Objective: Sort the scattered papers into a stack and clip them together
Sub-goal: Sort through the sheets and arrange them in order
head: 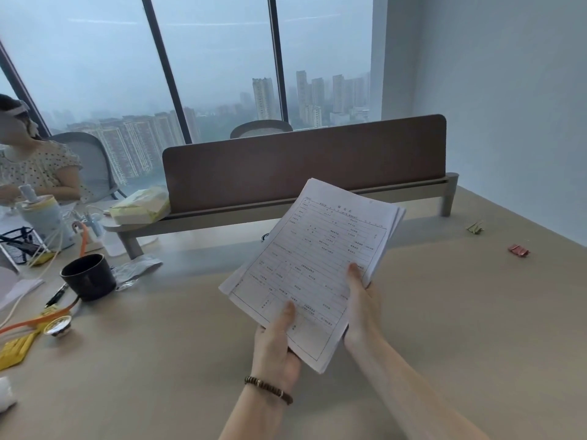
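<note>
Two hands (276, 344) (362, 300) hold one paper stack (314, 258); two clips (519, 250) (475, 227) lie apart.

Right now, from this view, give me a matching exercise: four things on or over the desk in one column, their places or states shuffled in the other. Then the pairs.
Things
1. paper stack
2. dark mug
3. red clip
4. tissue pack

Places or states
A. lying on the bare desk at far right
B. held in the air by the left hand and right hand
C. resting on the raised shelf by the divider
D. standing upright at the desk's left

Pairs: 1-B, 2-D, 3-A, 4-C
</note>
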Demonstrator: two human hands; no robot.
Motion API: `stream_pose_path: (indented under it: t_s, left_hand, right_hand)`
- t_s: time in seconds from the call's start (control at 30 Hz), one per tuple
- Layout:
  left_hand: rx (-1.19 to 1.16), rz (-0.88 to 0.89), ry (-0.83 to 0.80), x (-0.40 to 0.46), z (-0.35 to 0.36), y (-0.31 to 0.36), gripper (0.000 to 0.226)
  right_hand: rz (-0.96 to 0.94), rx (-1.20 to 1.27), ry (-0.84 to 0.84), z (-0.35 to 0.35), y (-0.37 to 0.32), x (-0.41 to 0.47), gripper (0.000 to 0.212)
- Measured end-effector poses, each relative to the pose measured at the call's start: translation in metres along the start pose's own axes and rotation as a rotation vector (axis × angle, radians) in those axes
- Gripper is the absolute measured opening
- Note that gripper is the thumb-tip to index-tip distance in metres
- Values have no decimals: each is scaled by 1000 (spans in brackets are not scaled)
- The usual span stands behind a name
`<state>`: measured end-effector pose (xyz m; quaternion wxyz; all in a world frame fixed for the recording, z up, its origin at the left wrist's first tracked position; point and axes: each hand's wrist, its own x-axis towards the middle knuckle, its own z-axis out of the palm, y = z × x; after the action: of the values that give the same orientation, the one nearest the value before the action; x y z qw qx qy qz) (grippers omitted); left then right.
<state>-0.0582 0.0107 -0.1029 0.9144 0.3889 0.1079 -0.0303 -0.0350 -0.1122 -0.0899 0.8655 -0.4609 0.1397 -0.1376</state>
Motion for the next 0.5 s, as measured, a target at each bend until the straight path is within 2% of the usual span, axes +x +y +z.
stream_pose_path:
  t_s: [0.17, 0.23, 0.33, 0.47, 0.5]
  left_hand:
    - [144, 87, 6, 7, -19, 24, 31]
    - [238, 142, -37, 9, -30, 38, 27]
    - [365, 249, -90, 15, -46, 56, 29]
    - [509, 362, -87, 23, -59, 72, 44]
    - [538, 385, -94, 24, -60, 74, 40]
  right_hand:
    - [-18, -133, -65, -20, -26, 19, 11]
    - [-99, -225, -86, -33, -46, 31, 15]
    - [-243, -536, -148, -51, -70, 50, 26]
    - [-228, -752, -299, -57, -75, 62, 40]
    - [-222, -788, -320, -56, -72, 62, 39]
